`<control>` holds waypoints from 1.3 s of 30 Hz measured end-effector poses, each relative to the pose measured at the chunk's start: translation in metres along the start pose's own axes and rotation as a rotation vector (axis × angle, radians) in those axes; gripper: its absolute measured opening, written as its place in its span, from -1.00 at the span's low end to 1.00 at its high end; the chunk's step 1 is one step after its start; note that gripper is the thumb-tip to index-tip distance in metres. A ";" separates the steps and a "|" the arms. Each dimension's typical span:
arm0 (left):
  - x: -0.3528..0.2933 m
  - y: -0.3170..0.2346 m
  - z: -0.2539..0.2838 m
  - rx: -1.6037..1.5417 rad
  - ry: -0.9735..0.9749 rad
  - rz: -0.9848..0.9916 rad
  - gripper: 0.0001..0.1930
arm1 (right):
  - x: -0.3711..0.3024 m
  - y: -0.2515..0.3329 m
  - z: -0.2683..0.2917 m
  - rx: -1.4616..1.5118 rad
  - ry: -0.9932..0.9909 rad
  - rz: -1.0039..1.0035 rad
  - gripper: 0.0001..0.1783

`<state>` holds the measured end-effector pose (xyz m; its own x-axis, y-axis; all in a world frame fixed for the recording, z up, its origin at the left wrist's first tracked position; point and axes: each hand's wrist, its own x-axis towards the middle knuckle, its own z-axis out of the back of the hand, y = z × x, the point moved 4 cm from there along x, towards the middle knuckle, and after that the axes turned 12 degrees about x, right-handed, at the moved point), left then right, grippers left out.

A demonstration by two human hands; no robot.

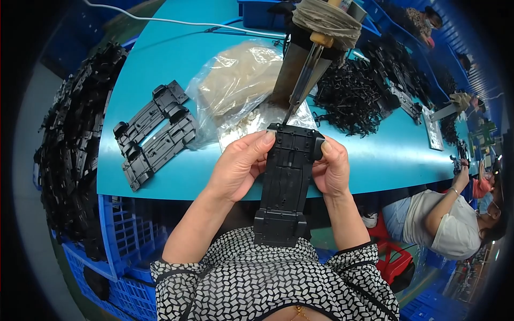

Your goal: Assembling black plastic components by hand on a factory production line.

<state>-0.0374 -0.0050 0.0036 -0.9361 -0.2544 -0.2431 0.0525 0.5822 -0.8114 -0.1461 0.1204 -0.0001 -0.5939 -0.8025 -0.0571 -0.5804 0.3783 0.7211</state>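
Between both hands I hold a black plastic toy car chassis [286, 182], its far end at the table's edge and its near end hanging over my lap. My left hand [241, 166] pinches the far left corner, thumb on top. On the opposite side my right hand [331, 166] grips beside a wheel arch. The tip of a soldering iron-like metal rod [302, 80], hanging from a cloth-wrapped machine head [326, 24], meets or nearly meets the far left edge of the chassis. Whether it touches, I cannot tell.
Two more chassis [158, 134] lie on the turquoise table [144, 64] at left, beside a clear plastic bag [241, 80] of beige contents. Small black parts [350, 99] are heaped at right. Stacked chassis [75, 144] fill blue crates [136, 230] at far left. Another person [444, 219] sits at right.
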 end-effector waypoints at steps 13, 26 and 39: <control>0.001 -0.001 -0.003 -0.024 0.018 -0.029 -0.68 | 0.000 -0.001 0.004 0.076 0.051 0.013 -0.53; 0.002 -0.003 -0.005 -0.037 0.002 -0.021 -0.70 | 0.001 -0.003 0.005 0.044 -0.015 0.046 -0.53; 0.003 -0.002 -0.004 -0.024 -0.011 -0.015 -0.70 | 0.002 -0.007 0.011 0.054 -0.068 0.073 -0.56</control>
<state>-0.0416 -0.0040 0.0061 -0.9327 -0.2720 -0.2369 0.0297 0.5968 -0.8019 -0.1494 0.1219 -0.0127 -0.6709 -0.7397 -0.0535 -0.5622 0.4602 0.6871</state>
